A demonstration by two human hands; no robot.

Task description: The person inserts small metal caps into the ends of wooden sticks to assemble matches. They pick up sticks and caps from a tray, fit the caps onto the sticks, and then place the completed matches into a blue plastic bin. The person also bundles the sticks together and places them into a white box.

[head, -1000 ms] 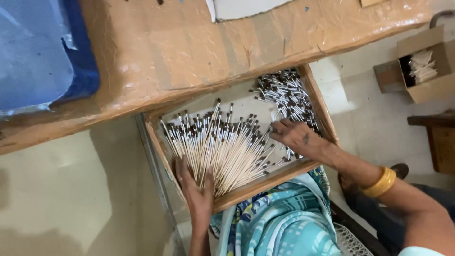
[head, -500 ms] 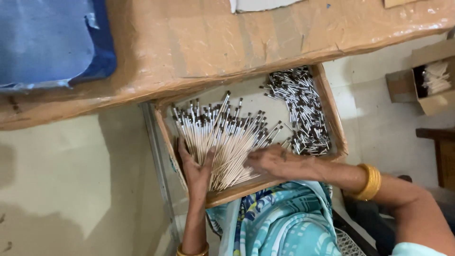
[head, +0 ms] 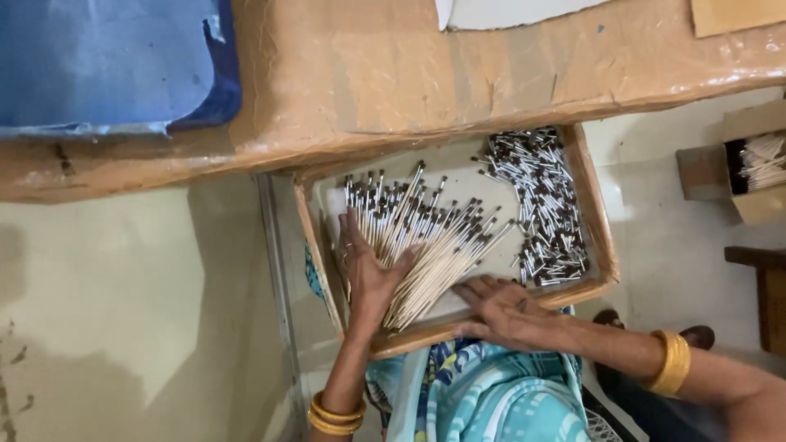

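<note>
A shallow cardboard tray (head: 602,245) is carrying a fan of pale dark-tipped sticks (head: 426,245) and a heap of short metal pieces (head: 540,205), lying well apart

The tray (head: 602,245) sits on the person's lap, its far edge under the near edge of the surface (head: 426,74). In the tray, the fanned sticks (head: 426,245) lie left of centre; the short pieces (head: 540,205) are heaped at the right. The left hand (head: 368,274) rests flat on the sticks. The right hand (head: 499,307) lies on the tray's near rim. A cardboard box (head: 753,172) stands on the floor, far right.
</note>
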